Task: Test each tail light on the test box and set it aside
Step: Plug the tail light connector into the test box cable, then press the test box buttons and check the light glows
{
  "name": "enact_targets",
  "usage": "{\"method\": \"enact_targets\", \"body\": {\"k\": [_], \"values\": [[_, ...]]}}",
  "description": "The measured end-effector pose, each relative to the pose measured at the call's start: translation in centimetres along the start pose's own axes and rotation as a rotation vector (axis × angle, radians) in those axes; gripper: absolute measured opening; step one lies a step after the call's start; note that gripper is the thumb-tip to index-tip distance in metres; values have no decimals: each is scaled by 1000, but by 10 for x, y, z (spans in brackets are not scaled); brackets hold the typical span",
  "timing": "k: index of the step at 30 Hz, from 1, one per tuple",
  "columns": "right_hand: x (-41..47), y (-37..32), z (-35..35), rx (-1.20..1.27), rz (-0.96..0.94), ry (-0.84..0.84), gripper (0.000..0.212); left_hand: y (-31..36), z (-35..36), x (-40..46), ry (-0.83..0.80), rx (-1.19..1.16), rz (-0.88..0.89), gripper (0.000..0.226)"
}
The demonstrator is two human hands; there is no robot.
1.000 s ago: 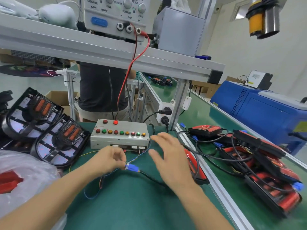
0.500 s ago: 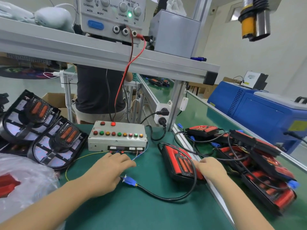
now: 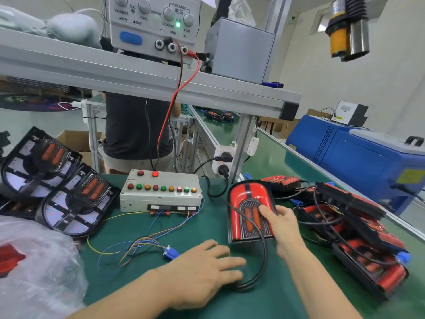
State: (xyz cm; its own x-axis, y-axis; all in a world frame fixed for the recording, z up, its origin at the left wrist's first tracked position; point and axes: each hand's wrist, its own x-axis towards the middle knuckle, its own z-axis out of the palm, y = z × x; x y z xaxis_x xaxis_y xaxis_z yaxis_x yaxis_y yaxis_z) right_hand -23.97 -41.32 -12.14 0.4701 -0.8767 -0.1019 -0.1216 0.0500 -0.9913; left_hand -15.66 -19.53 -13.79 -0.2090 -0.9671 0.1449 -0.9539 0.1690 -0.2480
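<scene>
The grey test box (image 3: 161, 199) with coloured buttons sits at the back of the green mat, and one red lamp on it is lit. Its coloured wires end in a blue connector (image 3: 171, 252) lying loose on the mat. My right hand (image 3: 284, 226) grips a red tail light (image 3: 249, 199) by its right edge, thumb on its face, tilted up on the mat. The light's black cable (image 3: 264, 256) loops down to my left hand (image 3: 207, 270), which lies flat with fingers spread, fingertips over the cable's end.
A pile of red tail lights (image 3: 358, 231) with tangled cables lies to the right. Black housings (image 3: 71, 201) are stacked at the left, above a plastic bag (image 3: 34, 268). A power supply (image 3: 154, 24) sits on the shelf overhead. A blue machine (image 3: 358, 162) stands at the far right, and a person (image 3: 135, 132) stands behind the bench.
My right hand has pulled the tail light toward the middle and tipped it up. My left hand has left the blue connector and slid right to the cable's end.
</scene>
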Motion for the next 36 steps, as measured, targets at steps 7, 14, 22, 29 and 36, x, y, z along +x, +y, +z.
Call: {"method": "enact_targets", "body": {"k": [7, 14, 22, 29, 36], "values": [[-2, -20, -12, 426, 68, -70, 13, -16, 21, 2, -6, -653, -301, 37], [-13, 6, 11, 315, 235, -355, 17, -60, -8, -25, 317, -609, -791, 41], [-25, 32, 19, 333, 270, -392, 65, -123, -12, -77, 335, -232, -1346, 56], [-39, 50, 26, 426, 34, -300, 52, -134, 9, -93, -19, -202, -1281, 70], [-46, 50, 29, 443, -12, -228, 51, -134, 14, -94, -59, -152, -1250, 72]]}}
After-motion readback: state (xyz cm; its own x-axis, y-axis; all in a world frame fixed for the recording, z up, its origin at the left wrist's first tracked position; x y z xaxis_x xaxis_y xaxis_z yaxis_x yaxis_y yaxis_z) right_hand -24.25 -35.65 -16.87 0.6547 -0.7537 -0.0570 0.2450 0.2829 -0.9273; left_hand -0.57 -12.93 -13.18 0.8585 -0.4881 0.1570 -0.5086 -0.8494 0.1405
